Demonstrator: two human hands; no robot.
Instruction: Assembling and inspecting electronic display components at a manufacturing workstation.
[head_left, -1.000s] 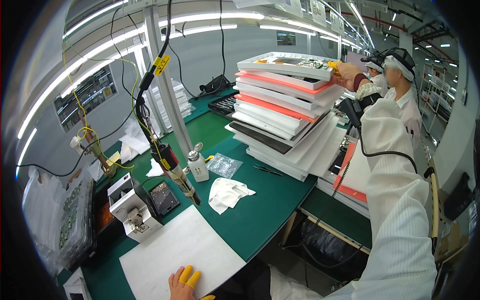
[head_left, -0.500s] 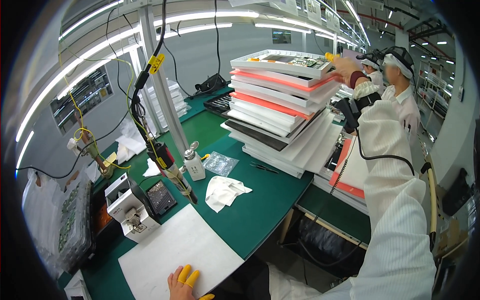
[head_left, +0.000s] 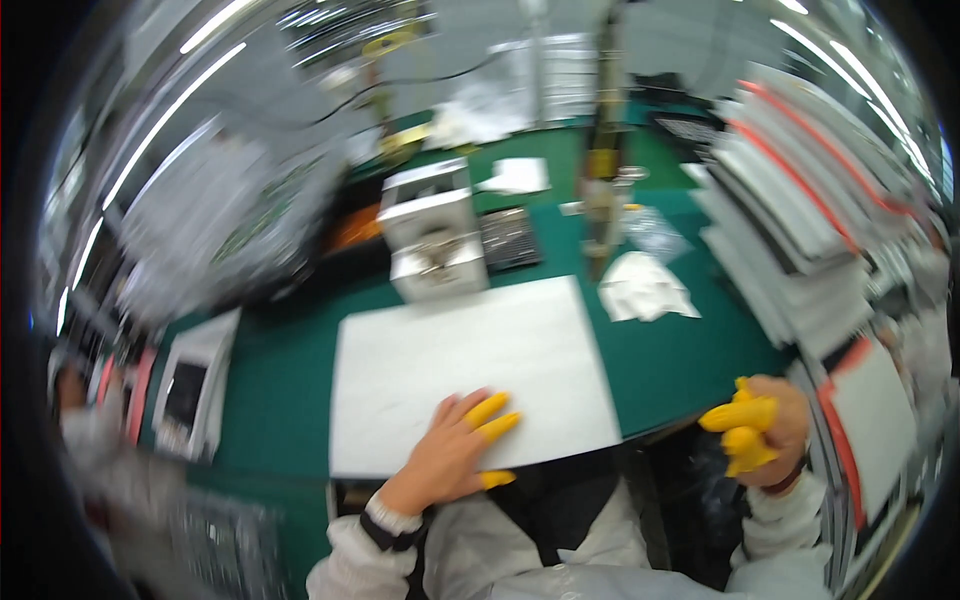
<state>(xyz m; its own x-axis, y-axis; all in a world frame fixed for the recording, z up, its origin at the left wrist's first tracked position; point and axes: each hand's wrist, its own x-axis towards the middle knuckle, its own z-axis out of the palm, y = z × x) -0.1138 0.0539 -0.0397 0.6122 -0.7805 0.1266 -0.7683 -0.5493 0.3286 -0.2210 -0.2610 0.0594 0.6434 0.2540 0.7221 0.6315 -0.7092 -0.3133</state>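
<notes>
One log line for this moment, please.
left hand: resting on white sheet | right hand: off sheet, fingers curled, contents unclear | crumpled white cloth: right of sheet

Two hands (head_left: 772, 425), three yellow cots (head_left: 487, 410) (left hand (head_left: 447, 455) alone), one sheet (head_left: 450, 350) beneath

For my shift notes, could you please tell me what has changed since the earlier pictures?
The person's right hand has left the top of the tall stack of white trays and red-orange sheets and come down near the front edge of the dark green tabletop, now curled. The head view has swung left. The left hand stays on the white rectangular sheet; the crumpled white cloth has not moved.
</notes>
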